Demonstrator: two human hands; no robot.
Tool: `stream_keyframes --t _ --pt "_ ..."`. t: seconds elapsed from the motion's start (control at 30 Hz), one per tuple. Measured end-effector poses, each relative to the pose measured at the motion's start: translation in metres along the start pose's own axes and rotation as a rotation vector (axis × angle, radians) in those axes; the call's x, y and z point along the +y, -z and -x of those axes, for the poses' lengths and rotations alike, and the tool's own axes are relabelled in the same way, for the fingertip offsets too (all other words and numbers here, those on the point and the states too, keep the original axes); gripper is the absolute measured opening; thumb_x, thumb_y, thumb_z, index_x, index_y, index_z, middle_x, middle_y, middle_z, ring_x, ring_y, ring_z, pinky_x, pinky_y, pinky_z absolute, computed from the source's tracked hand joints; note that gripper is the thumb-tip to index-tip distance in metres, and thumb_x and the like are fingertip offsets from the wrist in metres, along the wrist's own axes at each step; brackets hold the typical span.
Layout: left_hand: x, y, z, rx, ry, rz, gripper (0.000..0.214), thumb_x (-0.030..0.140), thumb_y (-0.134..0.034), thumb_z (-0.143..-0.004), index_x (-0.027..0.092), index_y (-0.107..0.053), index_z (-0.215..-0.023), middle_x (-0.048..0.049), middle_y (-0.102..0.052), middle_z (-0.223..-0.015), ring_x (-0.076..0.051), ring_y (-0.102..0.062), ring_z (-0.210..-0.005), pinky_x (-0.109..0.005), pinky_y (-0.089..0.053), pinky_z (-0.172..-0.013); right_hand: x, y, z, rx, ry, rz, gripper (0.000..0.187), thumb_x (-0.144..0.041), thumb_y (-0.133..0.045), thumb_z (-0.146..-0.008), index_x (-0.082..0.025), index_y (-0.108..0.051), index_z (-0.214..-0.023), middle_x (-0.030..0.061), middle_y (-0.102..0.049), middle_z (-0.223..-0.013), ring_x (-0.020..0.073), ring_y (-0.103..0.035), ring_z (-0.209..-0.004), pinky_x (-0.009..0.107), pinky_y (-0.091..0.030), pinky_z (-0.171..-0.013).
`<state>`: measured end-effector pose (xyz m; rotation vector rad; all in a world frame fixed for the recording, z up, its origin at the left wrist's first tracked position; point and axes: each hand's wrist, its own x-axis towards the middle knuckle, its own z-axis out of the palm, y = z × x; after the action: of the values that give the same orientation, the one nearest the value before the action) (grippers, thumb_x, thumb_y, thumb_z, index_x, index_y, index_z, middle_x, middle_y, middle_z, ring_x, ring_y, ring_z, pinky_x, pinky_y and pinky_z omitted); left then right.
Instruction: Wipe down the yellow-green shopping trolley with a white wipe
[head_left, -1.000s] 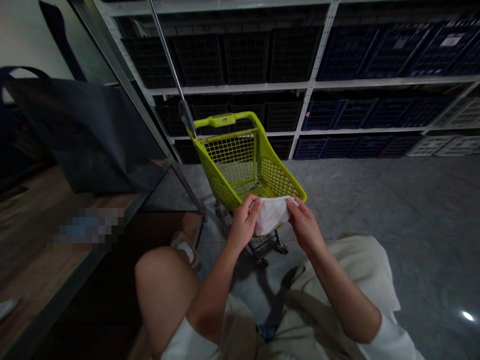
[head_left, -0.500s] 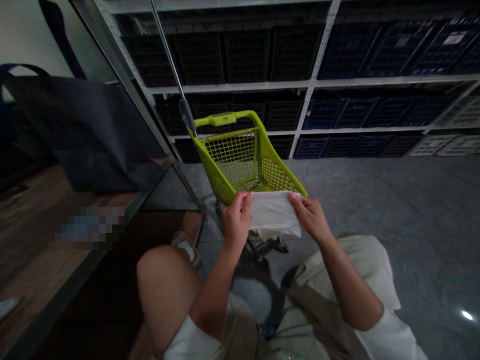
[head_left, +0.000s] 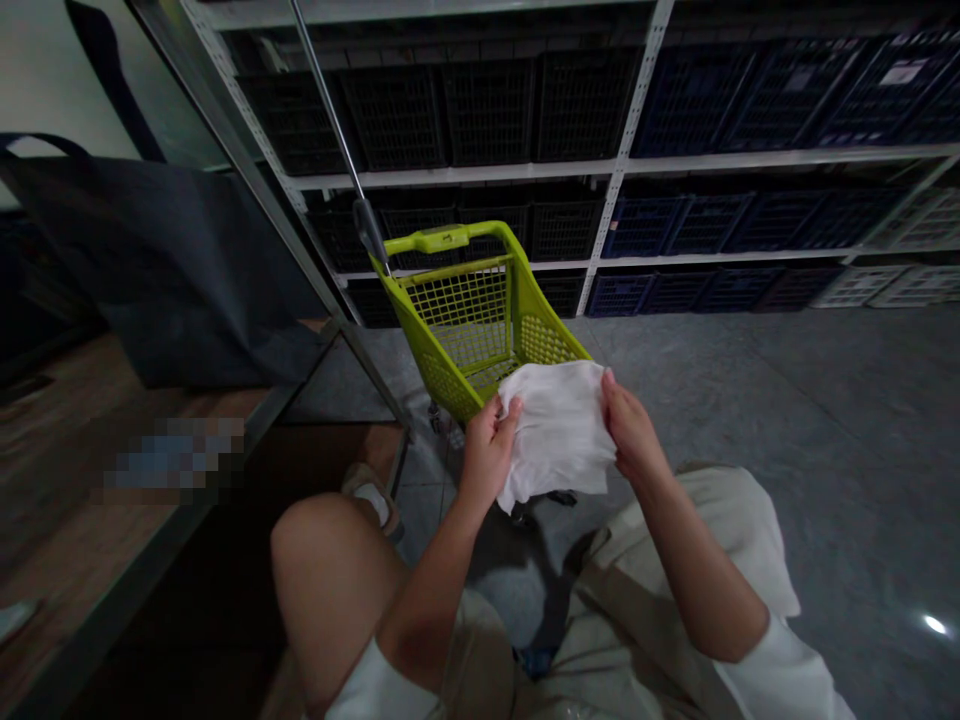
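Note:
A thin white sheet, a tissue or wipe (head_left: 561, 430), is stretched between my two hands above my knees. My left hand (head_left: 489, 448) pinches its left edge, thumb on top. At the right edge, my right hand (head_left: 630, 422) grips it with the fingers mostly behind the sheet. The sheet looks soft and wrinkled, with a ragged lower edge. Behind it stands a lime-green shopping basket cart (head_left: 450, 290), whose near rim and wheels the sheet partly covers.
A wooden-topped table (head_left: 82, 420) with a metal edge is on the left, bearing a large dark bag (head_left: 202, 270). Shelves (head_left: 450, 178) with dark crates (head_left: 487, 115) line the back. Grey floor (head_left: 750, 400) lies to the right.
The white sheet has been opened from a smaller folded strip into a larger, looser piece. My right hand has turned and moved slightly outward; my left has shifted a little to the right.

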<state>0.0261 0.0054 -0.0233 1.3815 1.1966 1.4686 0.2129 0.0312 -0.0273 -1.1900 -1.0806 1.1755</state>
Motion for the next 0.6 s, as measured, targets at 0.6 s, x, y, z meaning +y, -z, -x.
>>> stream_keyframes --t 0.6 --pt "-0.004 0.014 0.001 -0.173 -0.014 -0.118 0.035 0.039 -0.074 -0.081 0.023 -0.073 -0.111 -0.005 -0.075 -0.1 -0.016 -0.067 -0.076 -0.025 -0.053 -0.066 -0.012 0.034 0.017 -0.179 0.118 0.202 0.044 -0.044 -0.085 -0.064 -0.025 -0.074 -0.103 0.0032 -0.075 -0.1 0.0198 -0.066 -0.086 0.033 -0.053 -0.08"
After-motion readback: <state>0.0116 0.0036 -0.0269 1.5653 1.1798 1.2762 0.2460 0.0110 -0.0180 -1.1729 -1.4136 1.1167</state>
